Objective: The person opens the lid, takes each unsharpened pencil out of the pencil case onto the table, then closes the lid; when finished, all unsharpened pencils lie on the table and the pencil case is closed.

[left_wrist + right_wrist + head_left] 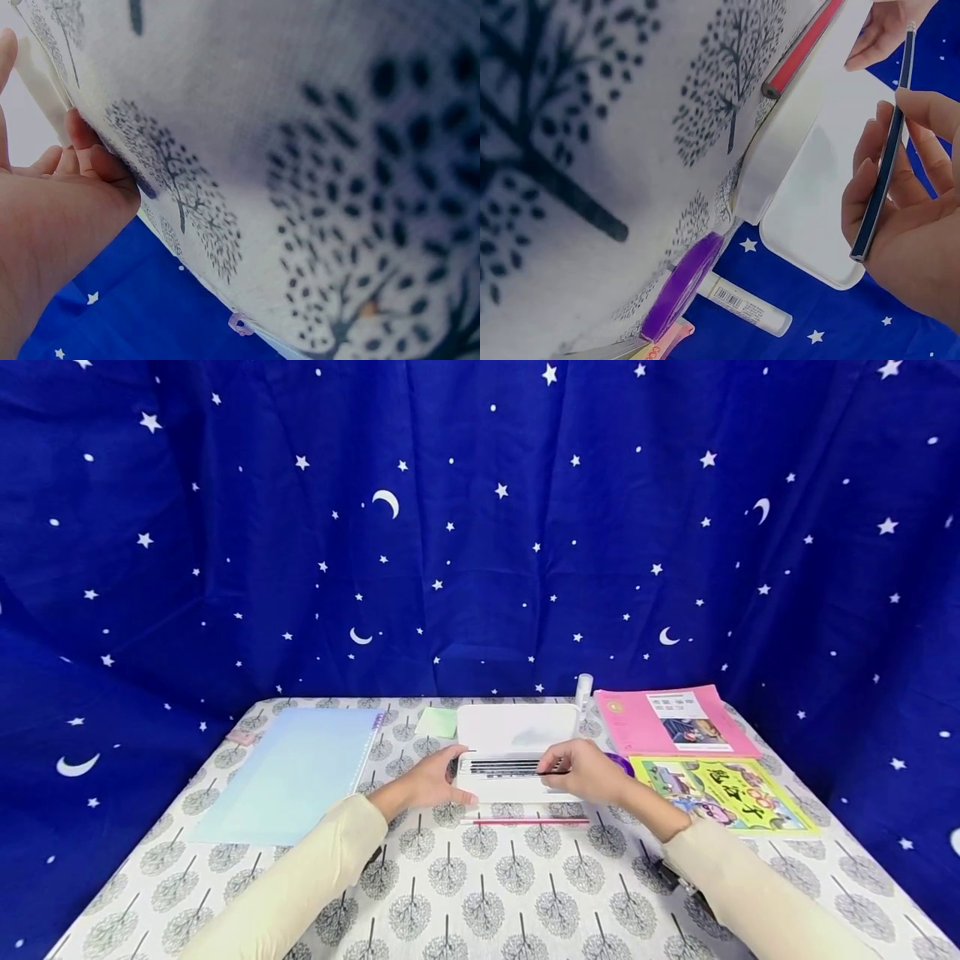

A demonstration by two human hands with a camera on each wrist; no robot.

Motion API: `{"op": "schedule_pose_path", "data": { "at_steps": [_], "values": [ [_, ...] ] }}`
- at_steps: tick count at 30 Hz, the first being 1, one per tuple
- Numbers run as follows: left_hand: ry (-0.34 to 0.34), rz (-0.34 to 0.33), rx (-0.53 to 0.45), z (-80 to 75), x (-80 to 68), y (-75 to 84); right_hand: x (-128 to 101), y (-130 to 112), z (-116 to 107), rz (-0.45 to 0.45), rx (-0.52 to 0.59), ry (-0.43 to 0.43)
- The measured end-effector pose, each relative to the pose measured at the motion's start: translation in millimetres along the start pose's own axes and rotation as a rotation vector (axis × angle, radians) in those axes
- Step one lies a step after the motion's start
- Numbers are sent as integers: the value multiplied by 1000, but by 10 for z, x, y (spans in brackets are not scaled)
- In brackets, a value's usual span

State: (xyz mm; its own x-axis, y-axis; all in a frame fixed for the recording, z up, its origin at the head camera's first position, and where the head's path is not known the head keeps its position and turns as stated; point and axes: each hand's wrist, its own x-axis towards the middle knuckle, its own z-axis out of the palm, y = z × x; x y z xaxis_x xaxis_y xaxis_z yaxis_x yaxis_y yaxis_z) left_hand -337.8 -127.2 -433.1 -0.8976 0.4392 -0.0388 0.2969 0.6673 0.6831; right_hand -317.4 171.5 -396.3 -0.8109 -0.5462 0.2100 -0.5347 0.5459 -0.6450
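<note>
An open white pencil case (517, 731) lies mid-table with its lid up and several dark pens inside. My left hand (453, 779) grips the case's left end; in the left wrist view its curled fingers (90, 154) touch the case edge (41, 79). Over the tray, my right hand (561, 768) pinches a dark blue pencil (553, 771), which the right wrist view shows held between thumb and fingers (885, 161) above the white case (810, 210). A pink pencil (525, 820) lies on the cloth just in front of the case.
A light blue folder (292, 772) lies left, with a green sticky note (437, 722) and a pink eraser (242, 737) near it. Right of the case are a glue stick (583, 687), purple tape (622, 763), a pink book (675, 720) and a yellow-green book (720, 793).
</note>
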Motion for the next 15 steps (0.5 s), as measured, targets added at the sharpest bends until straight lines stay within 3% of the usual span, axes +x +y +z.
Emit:
{"op": "schedule_pose_path", "data": {
  "at_steps": [7,15],
  "values": [
    [2,2,-2,-3,-11,6,-100,-73,28,-2,-10,-14],
    [-3,-8,-6,-1,14,-8,-176,-127,84,-74,-16,-15]
  ]
}}
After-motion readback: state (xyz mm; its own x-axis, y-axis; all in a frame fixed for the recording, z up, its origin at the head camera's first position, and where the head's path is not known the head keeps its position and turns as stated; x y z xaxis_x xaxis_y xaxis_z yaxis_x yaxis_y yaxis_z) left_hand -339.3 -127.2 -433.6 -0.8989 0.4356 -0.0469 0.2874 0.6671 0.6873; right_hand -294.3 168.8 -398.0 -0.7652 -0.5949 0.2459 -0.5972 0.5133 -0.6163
